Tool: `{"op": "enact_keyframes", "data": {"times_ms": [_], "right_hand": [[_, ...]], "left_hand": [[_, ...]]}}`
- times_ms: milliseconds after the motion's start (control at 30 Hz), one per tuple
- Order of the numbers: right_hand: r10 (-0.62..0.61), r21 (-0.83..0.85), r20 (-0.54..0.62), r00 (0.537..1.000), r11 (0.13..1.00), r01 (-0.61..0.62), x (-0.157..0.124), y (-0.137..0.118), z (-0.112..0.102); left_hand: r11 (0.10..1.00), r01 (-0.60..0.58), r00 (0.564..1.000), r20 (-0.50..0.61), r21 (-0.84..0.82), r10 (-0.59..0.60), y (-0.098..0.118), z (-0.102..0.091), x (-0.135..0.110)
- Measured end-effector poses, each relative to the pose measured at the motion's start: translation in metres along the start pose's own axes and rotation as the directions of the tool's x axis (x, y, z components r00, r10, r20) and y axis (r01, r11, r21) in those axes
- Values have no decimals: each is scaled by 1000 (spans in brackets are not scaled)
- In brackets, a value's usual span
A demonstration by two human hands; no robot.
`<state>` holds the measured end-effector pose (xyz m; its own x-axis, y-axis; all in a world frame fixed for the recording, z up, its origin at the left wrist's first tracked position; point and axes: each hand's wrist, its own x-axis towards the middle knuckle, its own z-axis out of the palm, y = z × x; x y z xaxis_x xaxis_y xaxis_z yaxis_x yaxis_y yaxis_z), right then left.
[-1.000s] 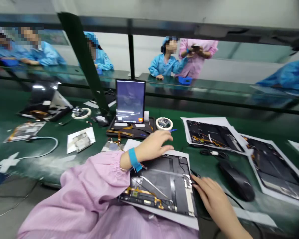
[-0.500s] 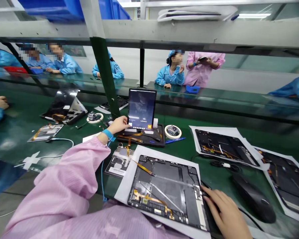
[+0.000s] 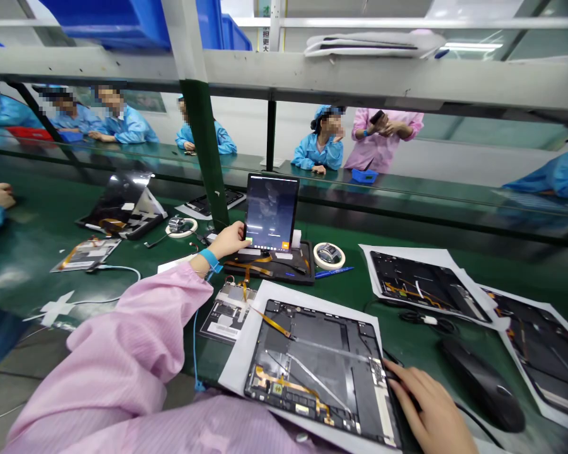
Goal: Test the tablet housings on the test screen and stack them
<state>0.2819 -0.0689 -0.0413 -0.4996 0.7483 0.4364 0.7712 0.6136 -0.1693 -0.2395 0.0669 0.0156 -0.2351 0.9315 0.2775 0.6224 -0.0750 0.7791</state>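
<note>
My left hand (image 3: 231,241) is closed at the lower left edge of an upright, lit tablet screen (image 3: 271,211), with the thumb near its front corner. The screen stands on a dark base with orange ribbon cables (image 3: 253,268). Before me an opened tablet housing (image 3: 322,359) lies on white sheeting (image 3: 236,372), its inner ribbons and small boards showing. At the housing's right edge, my right hand (image 3: 428,403) closes around a black cable plug (image 3: 413,398), partly hidden by the fingers. A circuit board (image 3: 227,312) lies left of the housing, joined by orange ribbon.
Two more opened housings (image 3: 426,284) (image 3: 539,340) lie at the right, near a black mouse (image 3: 483,384). A tape roll (image 3: 329,256) and blue pen (image 3: 334,272) sit beyond. A shelf beam (image 3: 360,79) crosses overhead; a green post (image 3: 203,145) stands ahead. Co-workers sit opposite.
The view has tilted slightly upward. A small patch at the screen's lower left corner has gone from whitish to green. Both my hands keep their places. A standing person opposite has raised a dark device.
</note>
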Motion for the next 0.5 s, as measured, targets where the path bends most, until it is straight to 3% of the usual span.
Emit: {"op": "enact_keyframes", "data": {"times_ms": [267, 500], "right_hand": [[-5, -7, -1, 1000, 1000, 5, -1, 1, 1], [-21, -13, -21, 1000, 1000, 21, 0, 1, -1]], "left_hand": [[973, 57, 994, -75, -224, -75, 11, -9, 27], [952, 41, 978, -184, -304, -101, 9, 1, 29]]}}
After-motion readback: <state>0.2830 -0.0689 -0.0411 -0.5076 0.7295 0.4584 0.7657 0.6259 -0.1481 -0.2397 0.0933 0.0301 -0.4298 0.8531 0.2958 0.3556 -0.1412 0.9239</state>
